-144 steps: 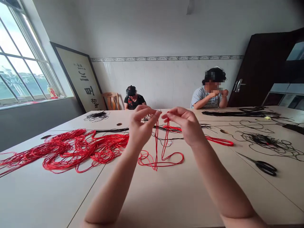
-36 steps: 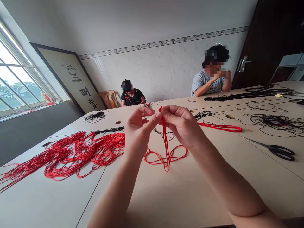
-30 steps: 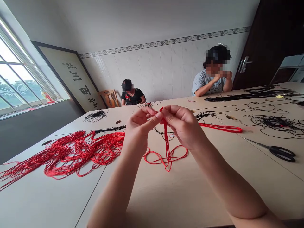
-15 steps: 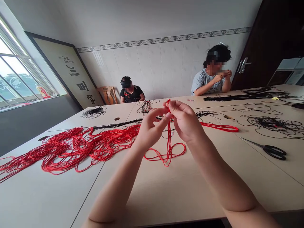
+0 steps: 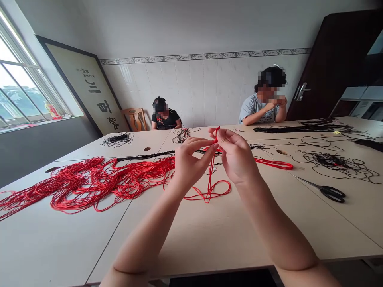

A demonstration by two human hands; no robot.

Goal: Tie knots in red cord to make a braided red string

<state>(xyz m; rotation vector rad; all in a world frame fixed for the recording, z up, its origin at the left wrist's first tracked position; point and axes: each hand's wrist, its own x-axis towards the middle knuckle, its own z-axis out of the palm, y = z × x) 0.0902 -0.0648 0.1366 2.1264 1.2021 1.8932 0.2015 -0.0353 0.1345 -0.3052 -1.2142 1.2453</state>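
A thin, soft red cord [image 5: 211, 173] — light, limp, best taken in a pinch near its end — hangs between the hands, its loop lying on the pale laminate table [image 5: 191, 239]. The right hand [image 5: 236, 157] pinches the cord's top end; the left hand [image 5: 191, 163] stands half-curled alongside — any grip there cannot be confirmed.

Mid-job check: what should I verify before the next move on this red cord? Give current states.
1. Right hand pinching the red cord, tip above the fingers: ok.
2. Left hand also holding it: cannot tell, thumb beside it.
3. Lower loops free of knots: cannot tell, strands cross.
4. Red cord pile apart from those loops: ok.
5. Black-handled scissors within reach on the right: ok.
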